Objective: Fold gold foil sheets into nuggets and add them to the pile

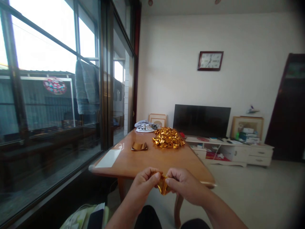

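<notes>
Between my two hands, in front of the near table edge, is a folded piece of shiny gold foil paper point(163, 185). My left hand point(147, 181) pinches its left side between thumb and fingers. On the other side, my right hand point(181, 183) grips it the same way, with the fingertips partly hidden. A small stack of flat gold sheets point(139, 146) lies on the wooden table point(133, 163). Farther back, a heap of folded gold foil pieces point(168, 138) is piled up.
A white sheet point(109, 158) lies at the table's left side, and a bundle of pale cloth or bags point(145, 126) at its far end. A television point(201, 120) stands on a white cabinet point(259, 154) behind. Large windows point(54, 127) run along the left.
</notes>
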`<state>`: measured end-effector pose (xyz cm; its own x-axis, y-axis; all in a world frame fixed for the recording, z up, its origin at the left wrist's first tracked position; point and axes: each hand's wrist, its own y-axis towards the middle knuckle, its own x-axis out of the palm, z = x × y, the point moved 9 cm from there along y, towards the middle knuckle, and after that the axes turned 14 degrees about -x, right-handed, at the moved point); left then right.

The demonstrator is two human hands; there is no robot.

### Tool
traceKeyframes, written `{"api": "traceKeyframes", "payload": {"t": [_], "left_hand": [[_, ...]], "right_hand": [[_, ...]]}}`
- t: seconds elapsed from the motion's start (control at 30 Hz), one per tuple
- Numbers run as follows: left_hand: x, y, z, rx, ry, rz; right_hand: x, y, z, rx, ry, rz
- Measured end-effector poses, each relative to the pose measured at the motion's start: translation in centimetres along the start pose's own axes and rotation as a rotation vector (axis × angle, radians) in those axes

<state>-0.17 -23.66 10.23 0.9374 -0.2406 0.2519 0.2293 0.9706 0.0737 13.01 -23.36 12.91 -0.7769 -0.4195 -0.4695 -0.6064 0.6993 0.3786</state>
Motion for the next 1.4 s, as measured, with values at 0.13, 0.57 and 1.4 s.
{"api": "traceKeyframes", "payload": {"t": [0.13, 0.57, 1.4], "left_hand": [[0.4, 0.2, -0.8, -0.008, 0.005, 0.016], [-0.1, 1.0, -1.7, -0.059, -0.148, 0.045], [-3.1, 1.7, -2.9, -0.018, 0.185, 0.293]], "right_hand": [[0.2, 0.3, 0.6, 0.009, -0.007, 0.017], [-0.6, -0.4, 2.4, 0.115, 0.160, 0.023], [-1.2, -1.1, 5.3, 0.233, 0.127, 0.049]]}}
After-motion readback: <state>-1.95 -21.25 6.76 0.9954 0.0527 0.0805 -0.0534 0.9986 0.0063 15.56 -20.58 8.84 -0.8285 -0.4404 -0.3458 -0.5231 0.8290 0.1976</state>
